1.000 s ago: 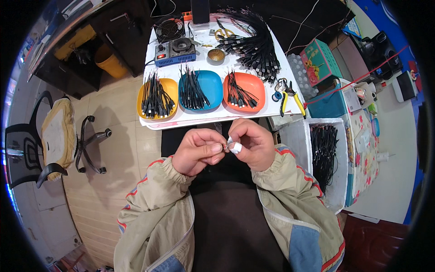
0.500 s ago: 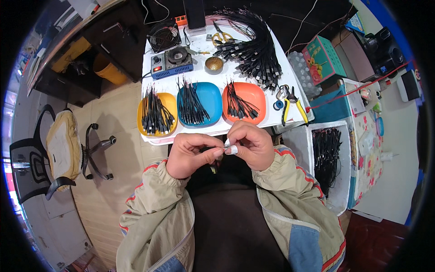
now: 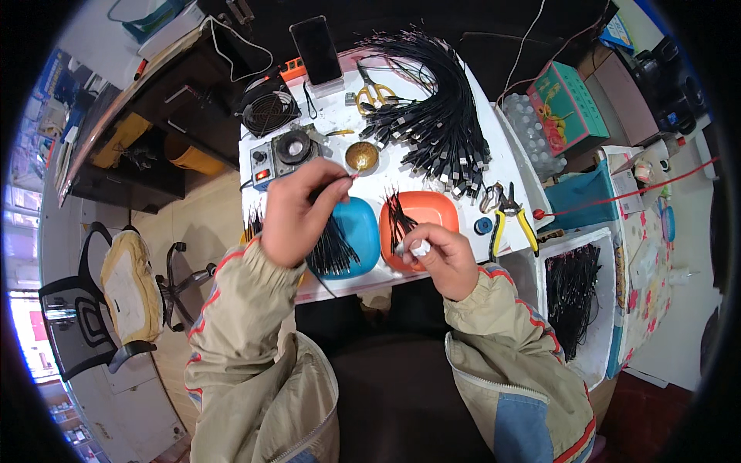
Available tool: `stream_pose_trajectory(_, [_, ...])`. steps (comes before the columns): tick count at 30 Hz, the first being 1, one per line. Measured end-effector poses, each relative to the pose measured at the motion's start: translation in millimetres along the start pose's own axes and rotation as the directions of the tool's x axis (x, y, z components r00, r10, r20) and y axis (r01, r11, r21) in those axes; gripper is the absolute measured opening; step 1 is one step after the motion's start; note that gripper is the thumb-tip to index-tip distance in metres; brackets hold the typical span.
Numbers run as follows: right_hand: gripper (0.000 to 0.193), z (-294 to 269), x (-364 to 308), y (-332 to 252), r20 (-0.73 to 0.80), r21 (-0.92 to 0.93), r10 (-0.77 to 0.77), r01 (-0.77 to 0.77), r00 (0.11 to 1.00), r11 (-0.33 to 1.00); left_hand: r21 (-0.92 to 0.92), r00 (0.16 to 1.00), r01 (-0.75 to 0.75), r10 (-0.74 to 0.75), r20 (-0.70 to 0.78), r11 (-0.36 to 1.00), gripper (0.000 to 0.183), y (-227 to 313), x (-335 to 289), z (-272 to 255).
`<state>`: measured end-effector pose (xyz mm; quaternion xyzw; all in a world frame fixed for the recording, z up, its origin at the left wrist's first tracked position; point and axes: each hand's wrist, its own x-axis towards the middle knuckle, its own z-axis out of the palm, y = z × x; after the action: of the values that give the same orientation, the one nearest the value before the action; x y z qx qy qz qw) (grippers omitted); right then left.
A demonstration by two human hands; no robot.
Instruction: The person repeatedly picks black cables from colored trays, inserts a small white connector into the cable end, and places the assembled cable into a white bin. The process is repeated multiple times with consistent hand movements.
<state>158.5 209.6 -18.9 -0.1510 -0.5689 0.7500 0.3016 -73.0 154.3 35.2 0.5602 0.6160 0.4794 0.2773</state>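
My left hand (image 3: 305, 212) pinches a thin black cable, its stripped end pointing at a small metal bowl (image 3: 362, 157) with amber contents. The cable's tail (image 3: 320, 284) dangles below the hand past the table edge. My right hand (image 3: 441, 258) has white wraps on its fingertips and is curled over the near part of an orange tray (image 3: 440, 208). Its fingers are bent together at the black cables (image 3: 397, 218) there; whether they grip one is hidden. A blue tray (image 3: 366, 231) with more black cables lies partly behind my left hand.
A blue soldering station (image 3: 266, 166) with a lit red switch stands left of the bowl. A large bundle of USB cables (image 3: 440, 116) covers the back right. Yellow-handled wire strippers (image 3: 509, 220), scissors (image 3: 375, 92) and a phone (image 3: 316, 50) are also on the table.
My hands, previously together in front of the trays, have separated. The left moved forward to the bowl with the cable; the right moved to the orange tray. The view has shifted slightly.
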Motion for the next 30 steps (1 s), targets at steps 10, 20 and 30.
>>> stream_pose_trajectory(10, [0.014, -21, 0, 21, 0.176, -0.308, 0.109, -0.05, 0.978, 0.95, 0.708, 0.918, -0.395, 0.284, 0.278, 0.585, 0.007, -112, 76, 37])
stream_pose_trajectory(20, [0.007, -27, 8, 23, 0.226, -0.275, 0.051, 0.013, 0.973, 0.961, 0.778, 0.911, -0.411, 0.236, 0.338, 0.474, 0.003, -127, 89, 47])
stream_pose_trajectory(30, [0.007, -27, 3, 20, 0.197, -0.316, 0.03, 0.035, 0.98, 0.948, 0.739, 0.914, -0.403, 0.27, 0.301, 0.54, 0.005, -115, 89, 41])
